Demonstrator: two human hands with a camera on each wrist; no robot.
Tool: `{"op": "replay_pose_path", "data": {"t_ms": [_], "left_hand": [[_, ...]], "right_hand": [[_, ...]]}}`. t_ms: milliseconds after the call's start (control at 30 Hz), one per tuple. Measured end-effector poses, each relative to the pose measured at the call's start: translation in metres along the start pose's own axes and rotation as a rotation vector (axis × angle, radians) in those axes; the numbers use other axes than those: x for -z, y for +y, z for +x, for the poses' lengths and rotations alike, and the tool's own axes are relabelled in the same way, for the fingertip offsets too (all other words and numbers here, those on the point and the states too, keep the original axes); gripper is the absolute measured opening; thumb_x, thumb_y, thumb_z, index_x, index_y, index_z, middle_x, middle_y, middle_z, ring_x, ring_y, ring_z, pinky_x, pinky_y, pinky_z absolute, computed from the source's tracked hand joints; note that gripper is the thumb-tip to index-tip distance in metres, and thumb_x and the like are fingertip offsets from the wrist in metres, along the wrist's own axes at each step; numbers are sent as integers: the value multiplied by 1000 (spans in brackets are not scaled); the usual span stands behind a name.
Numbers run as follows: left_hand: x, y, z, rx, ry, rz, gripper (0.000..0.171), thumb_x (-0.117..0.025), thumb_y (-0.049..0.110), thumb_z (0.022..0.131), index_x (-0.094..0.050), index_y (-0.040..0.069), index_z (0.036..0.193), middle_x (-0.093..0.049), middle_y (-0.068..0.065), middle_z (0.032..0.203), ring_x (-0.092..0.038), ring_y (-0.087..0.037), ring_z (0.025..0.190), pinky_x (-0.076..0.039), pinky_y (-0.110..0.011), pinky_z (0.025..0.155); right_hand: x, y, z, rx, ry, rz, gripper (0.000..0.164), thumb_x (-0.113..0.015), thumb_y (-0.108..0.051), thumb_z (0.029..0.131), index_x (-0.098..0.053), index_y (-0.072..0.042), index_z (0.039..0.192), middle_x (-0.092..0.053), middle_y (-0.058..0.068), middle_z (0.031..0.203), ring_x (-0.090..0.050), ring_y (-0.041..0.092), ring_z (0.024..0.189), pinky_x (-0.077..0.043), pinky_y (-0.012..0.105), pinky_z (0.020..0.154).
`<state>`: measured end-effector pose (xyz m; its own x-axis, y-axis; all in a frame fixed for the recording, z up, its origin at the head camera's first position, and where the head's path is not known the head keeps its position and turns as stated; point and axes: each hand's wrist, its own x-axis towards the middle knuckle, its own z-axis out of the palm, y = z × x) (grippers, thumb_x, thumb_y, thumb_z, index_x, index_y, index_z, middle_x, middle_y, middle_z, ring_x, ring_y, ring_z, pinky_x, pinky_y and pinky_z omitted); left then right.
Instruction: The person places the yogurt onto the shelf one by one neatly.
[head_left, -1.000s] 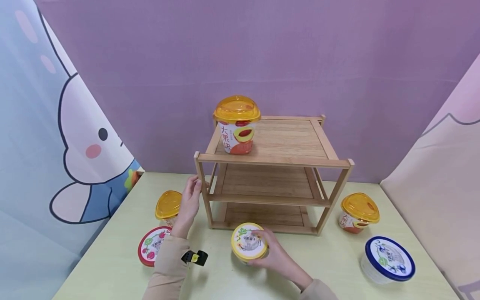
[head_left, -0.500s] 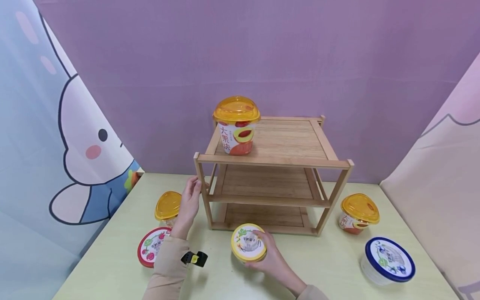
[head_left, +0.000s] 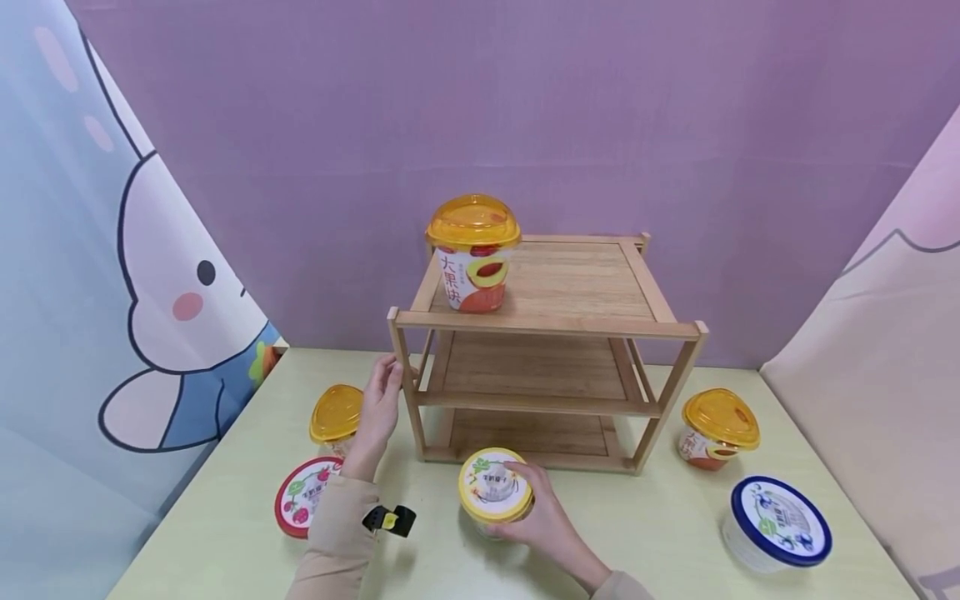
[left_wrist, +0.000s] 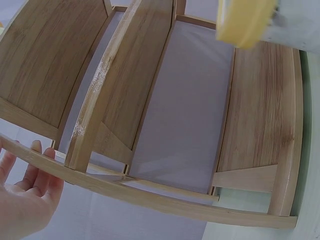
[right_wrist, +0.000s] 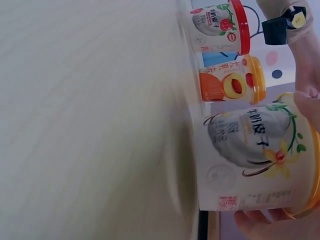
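My right hand holds a white tub with a yellow lid, thumb on the near side and fingers around the far side. In the right wrist view the tub shows a vanilla-flower print and its base is right at the tabletop. The tub sits in front of a three-tier wooden shelf rack. At the rack's left front post, my left hand grips the wood; the left wrist view has its fingers bent around the post. An orange-lidded fruit cup stands on the top tier's left side.
Left on the table are a red-lidded tub and an orange-lidded cup, both partly hidden by my left arm. To the right stand another orange-lidded cup and a blue-lidded tub. A purple backdrop hangs behind the rack.
The yellow-lidded tub has shifted very slightly left with my right hand, whose grip has settled around it. My left hand stays at the post.
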<state>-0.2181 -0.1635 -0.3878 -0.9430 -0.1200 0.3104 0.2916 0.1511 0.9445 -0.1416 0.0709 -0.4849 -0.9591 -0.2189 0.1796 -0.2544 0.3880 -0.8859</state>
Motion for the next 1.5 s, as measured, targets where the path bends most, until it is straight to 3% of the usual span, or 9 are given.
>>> {"op": "replay_pose_path", "data": {"t_ms": [400, 733, 1000, 1133, 1367, 1500], "left_hand": [[0, -3, 0, -12, -2, 11, 35, -34, 25, 96, -39, 0, 121, -52, -21, 103, -45, -31, 109, -31, -44, 98], [0, -4, 0, -21, -4, -10, 34, -34, 24, 97, -40, 0, 119, -52, -28, 103, -47, -31, 104, -33, -41, 94], [0, -4, 1, -22, -2, -10, 33, -33, 22, 97, -40, -2, 119, -52, -27, 103, -48, -30, 103, -33, -38, 94], [0, -3, 1, -10, -4, -3, 33, -34, 23, 97, -40, 0, 120, -52, -27, 104, -46, -31, 105, -32, -41, 95], [0, -4, 0, -24, 6, -14, 33, -33, 21, 97, -39, -3, 119, -51, -28, 103, -46, -36, 105, -32, -41, 95], [-1, -4, 1, -28, 12, -10, 32, -33, 21, 97, -40, -2, 119, -52, -27, 102, -46, -35, 105, -33, -41, 95]], "right_hand": [[27, -36, -3, -8, 16, 82, 77, -84, -23, 53, -46, -14, 120, -41, 10, 125, -41, 32, 114, -31, 52, 95], [63, -67, -4, 71, 93, 64, 74, -84, -19, 53, -48, -12, 118, -45, 6, 120, -43, 28, 110, -32, 52, 94], [94, -85, 1, 324, 137, -14, 74, -82, -9, 54, -46, -5, 118, -47, 11, 118, -46, 8, 101, -43, 21, 83], [111, -98, 4, 351, 138, 2, 72, -80, -3, 57, -44, -3, 119, -45, 16, 118, -46, 3, 100, -43, 16, 82], [135, -114, 9, 352, 167, -65, 71, -78, 1, 59, -42, -2, 120, -45, 16, 120, -42, -1, 104, -35, 10, 86], [147, -124, 12, 370, 158, -45, 70, -75, 5, 61, -40, 0, 122, -42, 18, 122, -44, 1, 100, -38, 10, 83]]}}
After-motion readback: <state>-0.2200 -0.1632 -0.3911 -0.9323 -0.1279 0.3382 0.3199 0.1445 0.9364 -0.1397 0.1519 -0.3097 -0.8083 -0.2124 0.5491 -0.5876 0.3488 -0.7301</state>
